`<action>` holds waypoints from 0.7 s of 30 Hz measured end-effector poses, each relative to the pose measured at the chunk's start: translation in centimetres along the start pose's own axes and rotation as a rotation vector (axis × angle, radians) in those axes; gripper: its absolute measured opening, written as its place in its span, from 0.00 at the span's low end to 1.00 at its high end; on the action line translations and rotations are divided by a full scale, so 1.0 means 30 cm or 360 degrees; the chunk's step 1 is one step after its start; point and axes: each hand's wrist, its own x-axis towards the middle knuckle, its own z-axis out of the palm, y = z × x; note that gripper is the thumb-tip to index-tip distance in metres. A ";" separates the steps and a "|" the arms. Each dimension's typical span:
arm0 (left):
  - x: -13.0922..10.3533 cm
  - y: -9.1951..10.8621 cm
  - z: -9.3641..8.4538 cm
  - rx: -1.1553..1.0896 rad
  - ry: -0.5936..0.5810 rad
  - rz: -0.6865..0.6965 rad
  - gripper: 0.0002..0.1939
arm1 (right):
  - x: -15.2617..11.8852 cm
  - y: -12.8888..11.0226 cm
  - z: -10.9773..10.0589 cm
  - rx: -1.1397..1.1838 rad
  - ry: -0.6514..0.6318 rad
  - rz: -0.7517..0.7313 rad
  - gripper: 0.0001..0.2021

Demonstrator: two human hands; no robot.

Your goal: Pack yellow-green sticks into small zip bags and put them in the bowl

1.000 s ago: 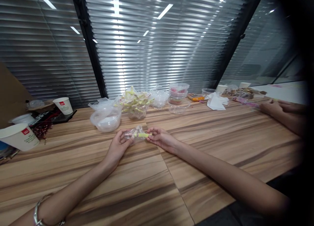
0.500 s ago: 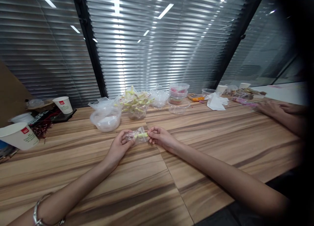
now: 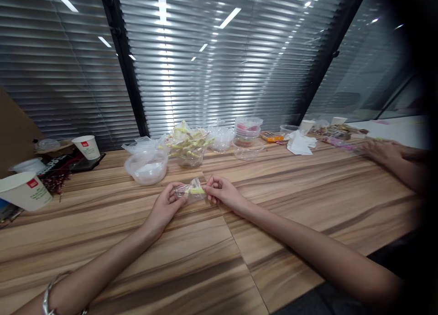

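Note:
My left hand [image 3: 169,199] pinches a small clear plastic bag [image 3: 195,185] between thumb and fingers, just above the table. Inside the bag lies a thin yellow-green piece [image 3: 196,191], its kind too small to make out. At the bag's right end, my right hand [image 3: 222,193] has thumb and fingertips closed on the tip of that piece. Beyond both hands, a clear bowl [image 3: 190,160] is heaped with similar yellow-green pieces in clear wrapping. Left of it stands another clear plastic bowl [image 3: 147,169] with clear bags or film in it.
Paper cups [image 3: 25,191] stand at the left. Toward the back are stacked clear tubs [image 3: 248,127], an orange packet [image 3: 272,136] and white tissues [image 3: 301,143]. Another person's hands [image 3: 385,153] rest at the right. A blind-covered window [image 3: 219,69] closes off the far side.
The hands stay nearly in place. The bag's film bunches up a little more over the yellow-green piece, and my right fingertips have shifted very slightly left. The view has moved a little.

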 end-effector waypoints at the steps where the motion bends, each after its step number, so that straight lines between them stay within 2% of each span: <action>1: -0.001 0.001 0.000 0.0008 -0.0004 -0.0004 0.20 | 0.000 0.003 -0.001 0.0000 -0.0013 -0.0005 0.20; 8: -0.011 0.014 0.003 0.0045 -0.0023 0.0014 0.19 | -0.001 0.027 -0.003 0.0004 -0.0072 -0.0064 0.20; 11: -0.008 0.013 0.004 0.0048 -0.0038 0.0012 0.18 | -0.009 0.035 0.002 -0.0166 0.0034 -0.0205 0.18; 17: -0.009 0.011 0.005 -0.0005 -0.0046 0.0009 0.19 | -0.045 -0.003 0.015 -0.0801 0.0335 -0.0620 0.12; 21: -0.015 0.020 0.005 -0.0052 -0.0012 -0.0033 0.21 | -0.050 -0.019 0.016 -0.0843 0.0353 -0.0722 0.11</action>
